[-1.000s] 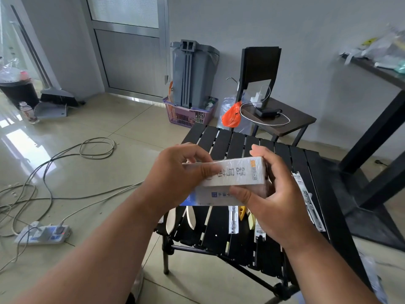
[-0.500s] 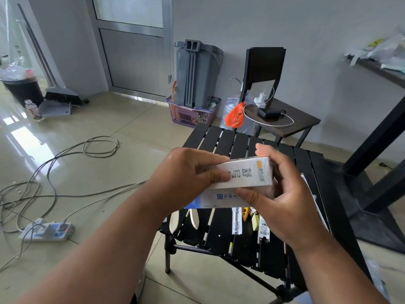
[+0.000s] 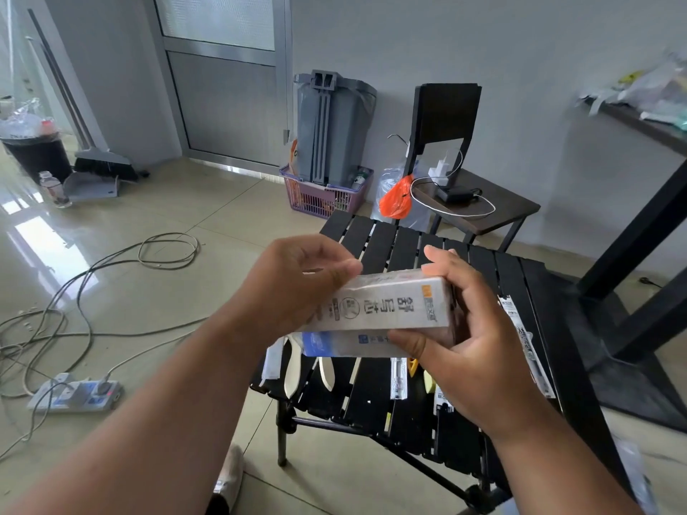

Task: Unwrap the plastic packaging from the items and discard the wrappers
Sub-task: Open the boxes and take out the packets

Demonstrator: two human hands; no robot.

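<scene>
The person is holding a long white box [image 3: 386, 308], sheathed in clear plastic wrap, up in the air above the black slatted worktop [image 3: 409, 250]. The right hand [image 3: 479, 366] is gripping the box's right end, with the thumb pressing beneath the lower edge and the fingers curling over the top and far side. The left hand [image 3: 293, 288] is closing over the box's left end, its thumb lying along the upper front edge and its fingers bending over the top. The box is lying roughly level, tilting slightly up toward the right, with its printed face turned toward the person. Beneath the hands, several wrapped items are lying on the worktop: a narrow pen packet [image 3: 398, 379], pale spoon-shaped pieces [image 3: 292, 369], and a long printed packet [image 3: 528, 347] near the right edge. Beyond the worktop, a grey bin [image 3: 331, 124] is standing in a purple basket [image 3: 323, 197] against the wall. A power strip [image 3: 74, 395] with trailing cables is lying on the tiled floor to the left.
</scene>
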